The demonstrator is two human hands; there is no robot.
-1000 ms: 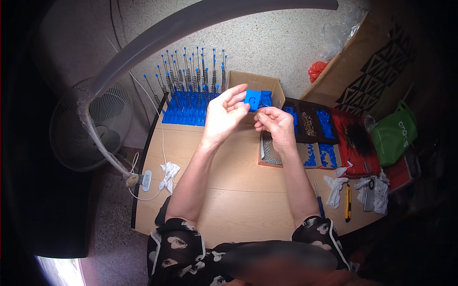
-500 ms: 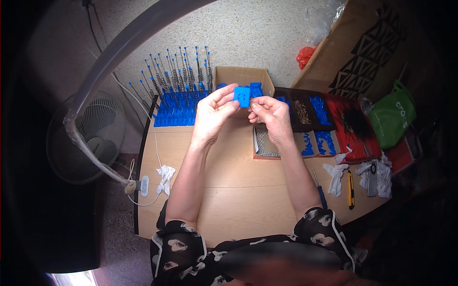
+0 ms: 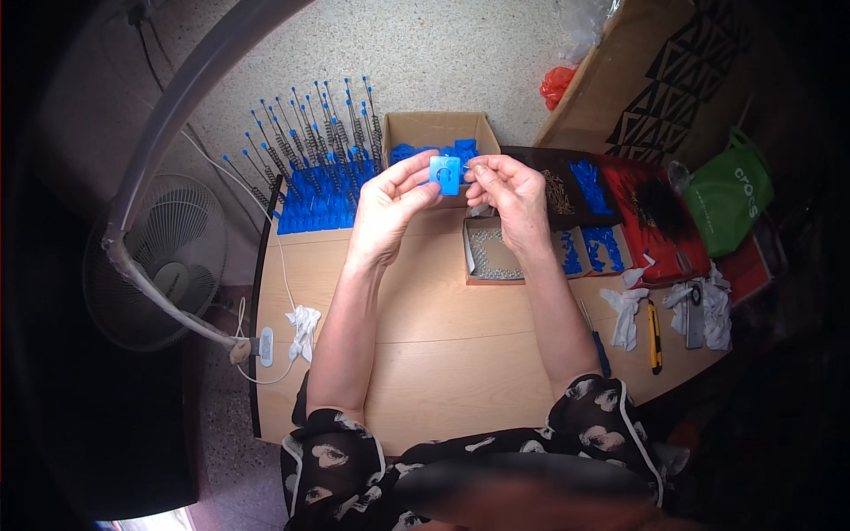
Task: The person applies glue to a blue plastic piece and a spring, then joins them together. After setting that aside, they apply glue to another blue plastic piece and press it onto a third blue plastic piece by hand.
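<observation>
Pinched between the thumb and fingers of my left hand [image 3: 388, 205] is a flat, square blue plastic piece [image 3: 444, 175] with a rounded cut-out in its face. It is held up above the far part of the table. My right hand [image 3: 516, 199] is just beside its right edge, thumb and fingertips pressed together. A tiny thin thing seems to stick out of that pinch toward the piece, too small to name. Behind both hands, a cardboard box [image 3: 429, 126] holds more blue plastic parts [image 3: 465, 148].
Far left stand blue holders [image 3: 319, 211] with upright spring-wrapped rods. A shallow box of small clear beads [image 3: 496, 258] and trays of small blue parts [image 3: 605, 250] are beyond my right forearm. White gloves [image 3: 625, 317], a yellow utility knife [image 3: 654, 334] and a screwdriver [image 3: 600, 352] lie at right.
My right hand has drawn slightly away from the blue piece, to the right. The piece has tilted a little and catches more light. The whole view has shifted slightly.
</observation>
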